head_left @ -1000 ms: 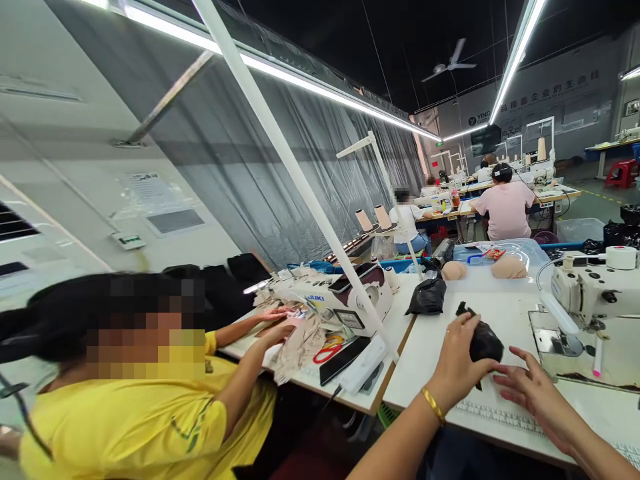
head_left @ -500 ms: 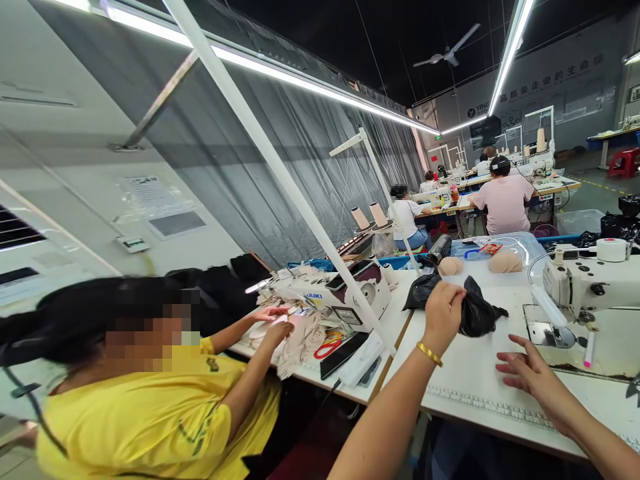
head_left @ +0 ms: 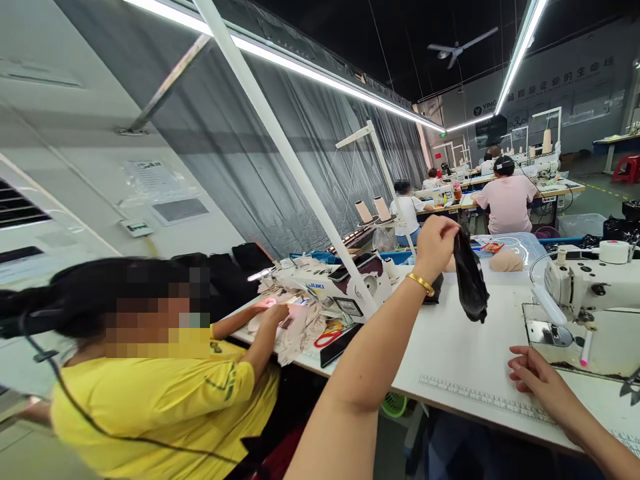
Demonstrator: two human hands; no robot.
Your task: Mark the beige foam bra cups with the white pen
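My left hand (head_left: 436, 245), with a gold bracelet at the wrist, pinches the top of a small black plastic bag (head_left: 471, 280). The bag hangs down above the white sewing table (head_left: 450, 353). What it holds, if anything, is hidden. Low over the table near its front edge is my right hand (head_left: 534, 375), fingers loosely bent and apart, with nothing in it. To that hand's upper right stands a white sewing machine (head_left: 575, 287). Another black piece (head_left: 434, 291) lies on the table, partly behind my left wrist.
Beige moulded cups (head_left: 506, 261) and a clear plastic bin (head_left: 530, 247) are at the table's far side. On the left, a co-worker in a yellow shirt (head_left: 160, 400) handles beige fabric (head_left: 303, 330) by a second sewing machine (head_left: 320, 283). Scissors (head_left: 629, 387) lie at the right edge.
My left hand has risen, lifting the black bag off the table so that it hangs straight. My right hand has shifted slightly down and its fingers have drawn closer together.
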